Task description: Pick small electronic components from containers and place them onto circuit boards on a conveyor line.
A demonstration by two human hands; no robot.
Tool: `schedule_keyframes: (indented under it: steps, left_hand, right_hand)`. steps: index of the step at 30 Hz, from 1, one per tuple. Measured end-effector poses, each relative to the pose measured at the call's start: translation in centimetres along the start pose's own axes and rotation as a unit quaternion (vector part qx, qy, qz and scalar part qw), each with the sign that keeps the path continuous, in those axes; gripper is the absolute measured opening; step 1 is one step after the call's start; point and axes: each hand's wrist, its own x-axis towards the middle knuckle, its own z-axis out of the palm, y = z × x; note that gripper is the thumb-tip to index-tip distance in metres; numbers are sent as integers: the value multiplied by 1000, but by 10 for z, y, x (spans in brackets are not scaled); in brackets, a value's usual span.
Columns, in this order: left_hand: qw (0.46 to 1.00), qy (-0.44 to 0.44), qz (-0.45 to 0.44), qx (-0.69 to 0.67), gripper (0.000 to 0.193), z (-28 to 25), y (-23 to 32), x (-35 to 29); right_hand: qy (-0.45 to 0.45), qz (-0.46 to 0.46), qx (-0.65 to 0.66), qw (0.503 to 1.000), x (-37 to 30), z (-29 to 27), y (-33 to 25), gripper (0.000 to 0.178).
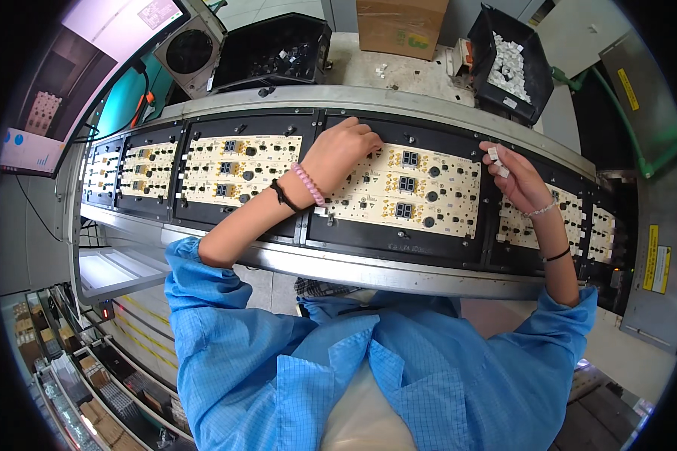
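Note:
My left hand (344, 154) reaches over the upper left of a cream circuit board panel (451, 203) in a black carrier tray (429, 242). Its fingers are curled down together at the board's edge, and their tips, with anything in them, are hidden. The board bears black two-digit displays (407, 184), round black parts (430, 197) and rows of small components. Off the panel's right side, my right hand (523, 180) is raised with its fingers bent around several small white plastic connectors (496, 161). A white connector (322, 212) sits at the panel's lower left.
More carriers with cream boards (241, 169) line the metal-railed conveyor (338, 272) on both sides. Behind it stand a black bin of dark parts (233, 71), a cardboard box (402, 26) and a black bin of white connectors (508, 71). A monitor (90, 60) hangs at the upper left.

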Motion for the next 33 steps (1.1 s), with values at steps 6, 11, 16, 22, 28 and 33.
schedule_keyframes:
  steps: [6,11,16,22,28,33]
  left_hand:
    - [616,-34,-255,-744,35,-24,-26,-21]
    - [551,-27,-300,-778,43,-32,-17,-25]
    - [527,-23,-350,-774,39,-23,-24,-32]
    - [469,-58,-290,-832,33,-21,-31,-40]
    - [463,-50,-303,-831,27,-19,-31,-46]
    - [530,-96,-276,-796,20,-28,-19,-40]
  right_hand:
    - [85,0,-252,964,-21,21,-6,27]
    - [83,-167,-557,809,-24,11,16,12]
    - [163,-203,-732,630,-26,32,24,17]
    - [160,-232,-765,579,-27,35,24,16]
    - [118,-213,-784,572,-29,32,21,27]
    - [112,-110,-859,487,-46,53,37,43]
